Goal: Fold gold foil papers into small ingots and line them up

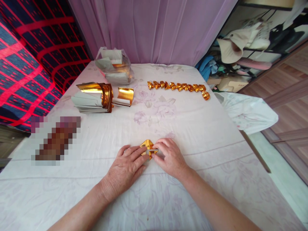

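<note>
A small piece of gold foil paper (147, 143), partly folded with a pale grey strip showing across its middle, lies on the tablecloth between my hands. My left hand (128, 163) rests palm down, its fingertips pressing the paper's left side against the table. On the other side, my right hand (170, 157) pinches the paper's right end between thumb and fingers. My fingers cover parts of the folds. Farther back, a row of small folded gold foil pieces (179, 86) runs toward the right edge of the table.
A fanned stack of gold-and-grey foil sheets (92, 102) stands back left, beside a curled foil sheet (125, 96). Behind it sits a clear plastic bag (114, 67) of sheets. A pixelated patch covers something at left. A white plastic bag (252, 112) hangs beyond the right edge.
</note>
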`<state>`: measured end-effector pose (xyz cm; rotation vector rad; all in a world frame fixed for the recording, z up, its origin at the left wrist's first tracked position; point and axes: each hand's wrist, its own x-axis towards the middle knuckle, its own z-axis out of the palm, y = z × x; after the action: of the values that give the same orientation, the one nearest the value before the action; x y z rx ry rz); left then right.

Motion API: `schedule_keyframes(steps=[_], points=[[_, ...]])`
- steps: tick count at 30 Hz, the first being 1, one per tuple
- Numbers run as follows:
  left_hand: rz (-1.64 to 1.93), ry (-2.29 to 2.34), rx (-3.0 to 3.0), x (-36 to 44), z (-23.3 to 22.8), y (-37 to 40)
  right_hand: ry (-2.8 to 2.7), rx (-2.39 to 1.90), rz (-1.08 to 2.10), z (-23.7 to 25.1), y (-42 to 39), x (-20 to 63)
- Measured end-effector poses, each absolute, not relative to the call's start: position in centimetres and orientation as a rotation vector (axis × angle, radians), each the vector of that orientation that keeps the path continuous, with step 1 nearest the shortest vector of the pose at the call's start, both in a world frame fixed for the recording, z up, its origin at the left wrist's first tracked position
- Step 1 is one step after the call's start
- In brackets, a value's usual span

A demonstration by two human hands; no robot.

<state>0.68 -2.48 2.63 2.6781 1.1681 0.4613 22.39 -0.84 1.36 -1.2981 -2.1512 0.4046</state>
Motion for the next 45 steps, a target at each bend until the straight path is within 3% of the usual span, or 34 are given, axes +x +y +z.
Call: schedule_keyframes(steps=[27,45], points=[[0.499,1.167,2.872,1.1,2.4,-2.6,-2.122,-1.260,0.390,0.5,-0.4,22.7],[0.710,1.131,2.564,0.8,2.0,-1.4,-2.146,-1.261,0.394,0.8,-0.6,22.6]])
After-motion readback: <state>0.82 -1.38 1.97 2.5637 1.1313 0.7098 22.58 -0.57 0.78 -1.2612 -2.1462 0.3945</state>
